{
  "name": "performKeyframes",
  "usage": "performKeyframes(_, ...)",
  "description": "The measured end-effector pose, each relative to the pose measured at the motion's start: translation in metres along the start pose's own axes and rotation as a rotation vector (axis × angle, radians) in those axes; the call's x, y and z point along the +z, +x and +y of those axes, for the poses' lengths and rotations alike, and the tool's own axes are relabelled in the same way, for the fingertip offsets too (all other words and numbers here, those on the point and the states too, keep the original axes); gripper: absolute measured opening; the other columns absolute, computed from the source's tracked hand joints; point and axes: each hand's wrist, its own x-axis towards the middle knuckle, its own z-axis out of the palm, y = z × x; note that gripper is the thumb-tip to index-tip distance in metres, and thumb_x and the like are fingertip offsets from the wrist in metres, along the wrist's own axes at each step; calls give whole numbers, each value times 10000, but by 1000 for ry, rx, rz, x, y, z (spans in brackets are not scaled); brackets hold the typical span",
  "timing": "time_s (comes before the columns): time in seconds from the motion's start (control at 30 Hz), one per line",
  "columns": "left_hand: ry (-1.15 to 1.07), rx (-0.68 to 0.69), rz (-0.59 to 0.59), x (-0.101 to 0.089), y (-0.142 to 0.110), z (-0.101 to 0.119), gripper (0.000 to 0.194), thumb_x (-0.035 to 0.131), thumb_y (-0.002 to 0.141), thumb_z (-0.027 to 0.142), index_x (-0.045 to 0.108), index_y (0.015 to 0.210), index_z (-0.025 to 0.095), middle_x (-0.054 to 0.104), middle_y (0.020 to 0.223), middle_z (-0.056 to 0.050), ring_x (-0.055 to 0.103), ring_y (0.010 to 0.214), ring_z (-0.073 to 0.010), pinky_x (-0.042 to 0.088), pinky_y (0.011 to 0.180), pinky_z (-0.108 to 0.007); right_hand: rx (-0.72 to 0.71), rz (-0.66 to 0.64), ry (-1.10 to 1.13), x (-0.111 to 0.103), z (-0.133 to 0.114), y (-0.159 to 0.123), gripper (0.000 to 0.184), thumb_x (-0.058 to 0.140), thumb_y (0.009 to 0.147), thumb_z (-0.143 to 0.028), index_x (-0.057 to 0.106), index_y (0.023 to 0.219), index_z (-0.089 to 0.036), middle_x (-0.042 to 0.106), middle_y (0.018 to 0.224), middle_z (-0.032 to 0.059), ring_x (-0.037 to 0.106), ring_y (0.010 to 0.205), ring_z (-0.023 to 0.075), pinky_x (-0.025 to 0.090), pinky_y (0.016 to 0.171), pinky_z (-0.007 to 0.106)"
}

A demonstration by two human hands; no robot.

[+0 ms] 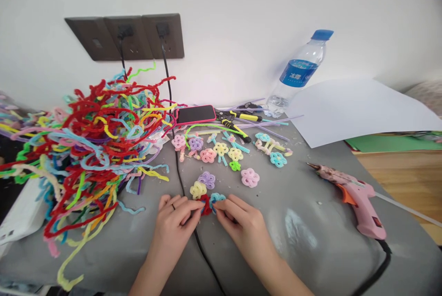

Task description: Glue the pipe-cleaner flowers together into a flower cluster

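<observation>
Over the desk [331,250], the left hand [175,218] pinches a red flower [206,205] and the right hand [246,223] a blue flower [218,197], just beside a yellow flower [198,189] and a purple flower [206,179].

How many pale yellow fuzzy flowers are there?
3: one pale yellow flower beyond the left hand, a second farther back, a third beside it. The multicoloured fuzzy pile may hide more.

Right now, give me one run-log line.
left hand: at red flower | right hand: at blue flower | just beyond: yellow flower, purple flower | right side: glue gun
</observation>
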Motion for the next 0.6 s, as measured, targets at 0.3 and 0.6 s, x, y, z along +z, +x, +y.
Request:
performKeyframes(0.3, -1, 3, -8, 0, 0, 0, 193, 556, 944, 128, 695, 834, 205, 417, 539, 94, 459, 509, -84, 325, 644, -256, 13, 7, 36, 2, 2, -3, 228, 485, 977, -128, 675, 859, -175, 474, 651, -28, 475, 532, 105, 382, 516, 196)
performKeyframes(0.6, -11, 2, -4, 1, 0, -1, 192, 558, 946, 132, 696, 833, 204, 418, 531, 94, 459, 500, -85, 318, 643, -258, 19, 0, 39, 2, 2, -3, 220, 487, 974, -123, 670, 868, -181, 462, 657, -31, 466, 532, 105, 382, 523, 198)
